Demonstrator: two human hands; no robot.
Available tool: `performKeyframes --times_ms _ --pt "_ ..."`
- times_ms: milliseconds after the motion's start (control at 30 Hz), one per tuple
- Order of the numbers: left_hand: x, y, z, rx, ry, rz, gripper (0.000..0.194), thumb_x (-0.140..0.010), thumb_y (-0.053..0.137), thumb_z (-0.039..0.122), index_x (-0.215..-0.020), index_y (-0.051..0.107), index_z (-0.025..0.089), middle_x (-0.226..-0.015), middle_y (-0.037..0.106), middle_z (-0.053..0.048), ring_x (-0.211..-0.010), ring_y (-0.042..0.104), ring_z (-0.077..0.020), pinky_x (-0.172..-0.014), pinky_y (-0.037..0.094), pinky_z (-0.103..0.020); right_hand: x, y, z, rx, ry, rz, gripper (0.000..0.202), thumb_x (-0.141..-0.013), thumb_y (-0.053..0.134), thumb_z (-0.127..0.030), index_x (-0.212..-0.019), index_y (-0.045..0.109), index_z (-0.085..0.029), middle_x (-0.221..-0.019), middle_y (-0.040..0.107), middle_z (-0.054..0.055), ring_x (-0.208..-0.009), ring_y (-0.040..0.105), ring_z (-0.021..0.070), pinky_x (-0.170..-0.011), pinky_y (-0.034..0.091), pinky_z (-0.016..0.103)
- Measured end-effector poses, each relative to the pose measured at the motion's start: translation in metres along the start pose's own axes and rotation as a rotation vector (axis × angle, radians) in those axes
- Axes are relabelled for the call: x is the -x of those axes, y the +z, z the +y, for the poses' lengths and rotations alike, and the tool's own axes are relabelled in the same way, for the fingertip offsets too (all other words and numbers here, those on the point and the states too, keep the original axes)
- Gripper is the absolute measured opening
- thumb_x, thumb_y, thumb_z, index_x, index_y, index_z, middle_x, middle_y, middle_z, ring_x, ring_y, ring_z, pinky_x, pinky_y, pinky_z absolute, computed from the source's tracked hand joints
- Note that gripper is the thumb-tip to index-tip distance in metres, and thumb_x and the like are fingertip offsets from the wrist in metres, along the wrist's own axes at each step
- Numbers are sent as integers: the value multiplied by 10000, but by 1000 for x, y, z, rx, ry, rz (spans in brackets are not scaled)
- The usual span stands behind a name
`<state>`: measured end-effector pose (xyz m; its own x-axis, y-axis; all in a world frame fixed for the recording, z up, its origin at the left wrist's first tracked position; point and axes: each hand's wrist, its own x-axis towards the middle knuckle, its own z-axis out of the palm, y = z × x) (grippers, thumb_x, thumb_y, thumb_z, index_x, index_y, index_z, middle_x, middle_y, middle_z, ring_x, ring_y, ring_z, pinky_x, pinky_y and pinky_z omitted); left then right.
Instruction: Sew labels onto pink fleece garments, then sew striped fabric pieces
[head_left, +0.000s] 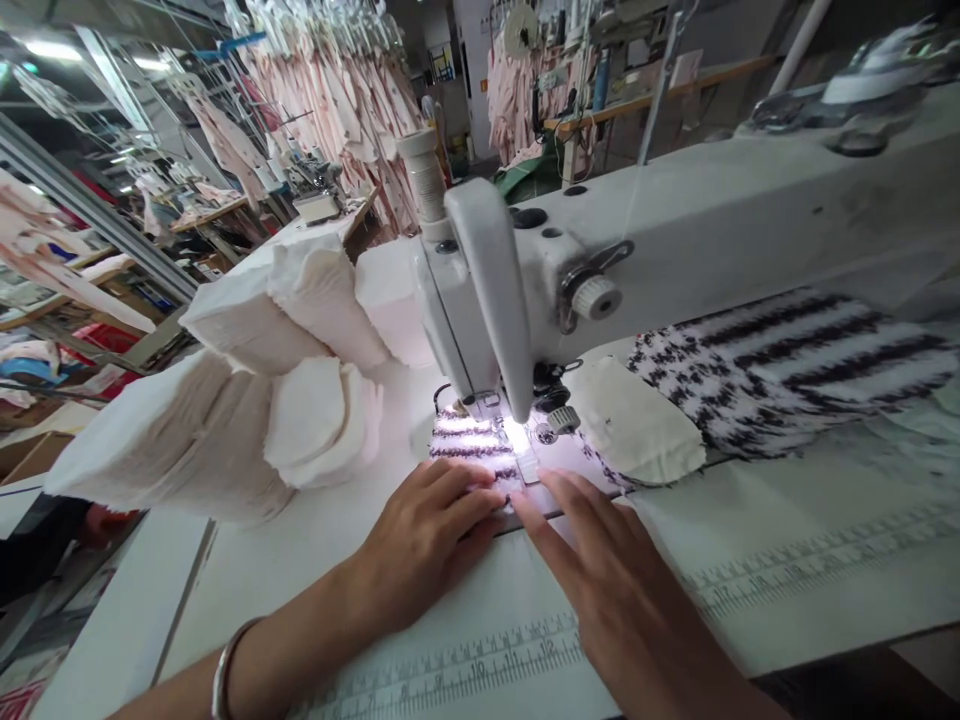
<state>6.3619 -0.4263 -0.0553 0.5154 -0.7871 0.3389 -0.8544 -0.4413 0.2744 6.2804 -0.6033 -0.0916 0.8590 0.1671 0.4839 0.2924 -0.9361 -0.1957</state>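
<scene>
The left hand (pixel 427 530), fingers loosely bent and together, presses the striped fabric (pixel 472 440) flat under the sewing machine (pixel 487 290); the right hand (pixel 611 575), fingers slightly spread, touches its near edge. White fabric stacks (pixel 202 430) sit toward ten o'clock on the tabletop (pixel 420 660), a cream piece (pixel 641 425) toward two.

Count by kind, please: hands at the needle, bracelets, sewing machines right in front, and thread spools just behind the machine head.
Hands: 2 (left hand, right hand)
Bracelet: 1
Sewing machine: 1
Thread spool: 1
Total: 5
</scene>
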Motion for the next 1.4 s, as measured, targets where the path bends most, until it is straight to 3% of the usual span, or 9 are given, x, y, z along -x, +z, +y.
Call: performKeyframes --times_ms 233,367,533,633,800,1000,1100,1200,1400 --pt "-3 1 2 -1 -68 -32 215 -879 499 122 -1071 569 189 -1078 602 -56 -953 542 -174 -800 477 -347 -12 4 3 64 -76 37 493 -791 272 7 -1121 597 -162 -1238 535 124 -1199 434 279 -839 409 423" --pt "-11 2 -5 -58 -53 12 202 -886 479 125 -1054 574 182 -1044 621 -53 -873 556 -169 -746 478 -339 -27 3 10 78 -96 30 487 -772 297 -3 -1084 620 -192 -1166 578 97 -1151 472 272 -827 412 424" --pt "-14 5 -21 -146 -20 94 207 -876 493 145 -1062 576 183 -965 638 -51 -870 567 -178 -721 476 -319 -46 1 15 146 -132 -59 445 -778 371 -35 -1115 610 -201 -1061 612 95 -1049 532 283 -655 446 371" --pt "-15 9 -31 -199 4 147 185 -871 499 148 -1037 575 182 -948 633 -56 -865 575 -177 -711 475 -305 -49 2 14 153 -107 -64 429 -792 381 -43 -1121 605 -200 -1054 608 100 -1040 534 290 -666 451 386" --pt "-18 9 -40 -272 34 207 117 -867 481 146 -969 535 162 -823 588 -53 -797 561 -182 -678 477 -304 -33 5 12 80 -85 -52 497 -789 291 16 -1139 593 -167 -1133 568 124 -1115 492 291 -819 437 441" --pt "-19 1 -34 -299 9 113 29 -864 474 146 -870 474 175 -799 538 -42 -767 537 -180 -630 470 -291 -3 4 14 -23 -72 -5 513 -848 261 23 -1265 501 -156 -1307 450 133 -1261 360 271 -980 333 450" --pt "-18 -3 -33 -332 -29 72 44 -866 470 139 -838 465 173 -761 520 -32 -731 528 -177 -607 460 -293 8 -5 23 -54 -109 73 441 -869 325 -4 -1235 525 -149 -1296 461 119 -1241 383 253 -985 323 405" --pt "-18 -4 -35 -369 -32 58 62 -866 441 115 -866 479 165 -742 516 -24 -678 519 -165 -566 445 -283 16 -18 38 -12 -138 61 390 -882 407 -57 -1257 498 -106 -1269 477 135 -1207 410 247 -958 347 373" --pt "-21 -3 -31 -441 -27 36 162 -851 402 80 -959 505 143 -762 553 -39 -667 545 -180 -564 465 -302 20 -38 71 119 -52 176 313 -914 481 -189 -1219 529 -140 -1159 563 100 -1083 508 228 -901 406 378"
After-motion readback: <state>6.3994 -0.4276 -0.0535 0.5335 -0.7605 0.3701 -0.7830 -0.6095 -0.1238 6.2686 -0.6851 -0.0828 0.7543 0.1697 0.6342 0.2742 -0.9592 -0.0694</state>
